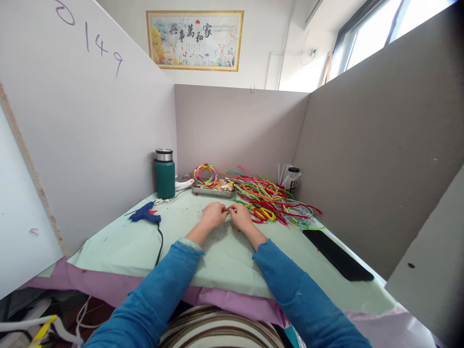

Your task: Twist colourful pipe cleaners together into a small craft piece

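Observation:
My left hand point(214, 214) and my right hand point(239, 216) meet above the middle of the table, fingertips pinched close together. Whatever lies between the fingers is too small and too covered to name. Just beyond and to the right of my right hand spreads a tangled heap of colourful fuzzy pipe cleaners point(266, 193), with red and yellow loops at its near edge. Behind my hands stands a metal tray point(213, 192) of small pieces, with a ring of coloured strands point(205, 175) propped on it. Dark specks dot the pale green table cover point(217, 263) around my hands.
A blue glue gun point(146, 212) with a black cord lies to the left. Behind it stands a green bottle point(165, 178). A black flat slab point(338, 253) lies at the right edge. A black-lidded container point(293, 179) stands at the back right. Grey partitions point(239, 125) enclose the table.

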The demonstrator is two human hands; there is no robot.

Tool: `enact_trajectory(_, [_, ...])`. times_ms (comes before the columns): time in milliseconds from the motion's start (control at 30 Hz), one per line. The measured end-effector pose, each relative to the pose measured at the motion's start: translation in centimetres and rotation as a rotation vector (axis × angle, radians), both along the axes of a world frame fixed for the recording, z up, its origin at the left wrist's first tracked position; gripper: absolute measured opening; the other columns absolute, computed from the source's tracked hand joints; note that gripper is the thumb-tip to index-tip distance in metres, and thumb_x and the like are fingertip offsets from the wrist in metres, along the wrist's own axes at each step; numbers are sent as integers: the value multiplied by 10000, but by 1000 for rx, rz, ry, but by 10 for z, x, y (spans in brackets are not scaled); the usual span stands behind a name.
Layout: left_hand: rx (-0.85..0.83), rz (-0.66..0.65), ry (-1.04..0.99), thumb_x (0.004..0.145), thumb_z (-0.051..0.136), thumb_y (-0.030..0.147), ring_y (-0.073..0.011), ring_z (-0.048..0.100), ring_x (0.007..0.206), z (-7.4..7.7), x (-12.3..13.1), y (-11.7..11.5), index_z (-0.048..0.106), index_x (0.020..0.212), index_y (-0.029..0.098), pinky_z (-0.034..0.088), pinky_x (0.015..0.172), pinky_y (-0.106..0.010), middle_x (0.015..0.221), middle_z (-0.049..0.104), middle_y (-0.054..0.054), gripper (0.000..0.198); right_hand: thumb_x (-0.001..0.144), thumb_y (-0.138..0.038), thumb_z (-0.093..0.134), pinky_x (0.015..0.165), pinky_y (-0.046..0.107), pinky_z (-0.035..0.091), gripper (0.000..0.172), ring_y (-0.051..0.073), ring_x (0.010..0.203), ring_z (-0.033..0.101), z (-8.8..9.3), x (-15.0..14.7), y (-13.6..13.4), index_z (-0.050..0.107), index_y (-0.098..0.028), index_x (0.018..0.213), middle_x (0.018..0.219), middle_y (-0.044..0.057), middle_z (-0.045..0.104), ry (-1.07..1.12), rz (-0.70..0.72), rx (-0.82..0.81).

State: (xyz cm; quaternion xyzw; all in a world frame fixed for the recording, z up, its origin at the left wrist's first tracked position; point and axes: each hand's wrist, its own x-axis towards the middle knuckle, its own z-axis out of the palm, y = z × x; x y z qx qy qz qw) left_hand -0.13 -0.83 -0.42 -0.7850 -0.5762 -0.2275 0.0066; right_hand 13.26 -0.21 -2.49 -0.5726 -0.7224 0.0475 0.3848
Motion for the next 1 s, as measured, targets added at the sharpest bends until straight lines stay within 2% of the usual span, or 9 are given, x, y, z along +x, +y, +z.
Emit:
enact_trajectory(333, [1,10,1,833,442,372,-177,618,864,0,0,0,698,932,235,422,725,-239,915,702,-74,307,793,-175,476,755,270,387,198,173,863,552,-4,1,4,672,-183,821,903,66,623,52,35,50])
enact_trajectory(467, [7,44,-49,831,445,341,-174,616,864,1,0,0,685,936,240,419,722,-240,922,699,-64,280,781,-178,496,763,277,401,178,172,880,541,-6,1,7,653,-176,865,951,75,596,113,29,104])
enact_trajectory(633, [38,83,-57,829,442,319,-182,616,852,1,-1,0,678,915,238,418,705,-247,894,699,-67,264,791,-208,488,742,284,403,149,176,859,536,-4,1,5,632,-179,817,909,68,582,142,14,151])
enact_trajectory(833, [23,107,-89,839,438,328,-175,613,849,3,-1,0,677,929,230,417,723,-244,904,698,-71,274,792,-220,493,728,280,394,143,171,828,539,-2,0,2,627,-171,802,888,63,590,128,3,125])
enact_trajectory(1000, [20,102,-100,838,448,321,-175,611,872,5,0,-1,670,960,224,415,728,-237,924,697,-68,272,797,-252,509,688,257,383,142,158,786,553,-2,-2,-1,633,-185,812,853,44,640,106,66,33])
